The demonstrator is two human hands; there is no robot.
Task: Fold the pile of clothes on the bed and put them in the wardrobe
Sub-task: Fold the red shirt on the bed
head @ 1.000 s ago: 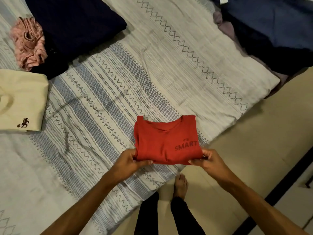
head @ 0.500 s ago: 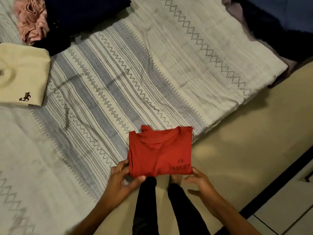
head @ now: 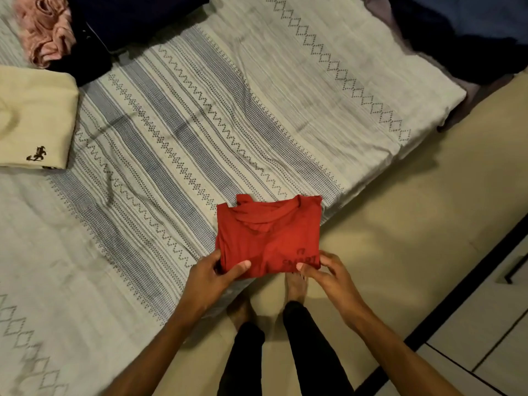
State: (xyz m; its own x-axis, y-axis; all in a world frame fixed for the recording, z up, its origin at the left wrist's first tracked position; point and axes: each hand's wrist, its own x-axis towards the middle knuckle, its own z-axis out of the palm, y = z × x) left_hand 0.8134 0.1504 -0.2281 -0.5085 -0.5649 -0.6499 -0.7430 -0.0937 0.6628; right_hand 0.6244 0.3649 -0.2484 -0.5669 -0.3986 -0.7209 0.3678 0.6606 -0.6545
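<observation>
Your left hand [head: 210, 277] is pinching the folded red shirt's [head: 268, 235] near-left corner. Your right hand [head: 328, 274] is apparently gripping its near-right edge. It is overhanging the bed [head: 171, 124] edge.

Folded red shirt [head: 268, 238] w/ dark print near its R corner, held at bed edge. Left hand [head: 213, 277] grips near-left corner, thumb on top; right hand [head: 328, 274] pinches near-right corner. Bed [head: 171, 132] has grey-white patterned cover. Folded cream top [head: 34, 118] at far left, pink crumpled garment [head: 45, 32] behind it, beside dark navy clothes [head: 137, 18]. More dark clothes [head: 471, 32] top right. Beige floor [head: 400, 224], bare feet + black trousers [head: 308, 352] below
</observation>
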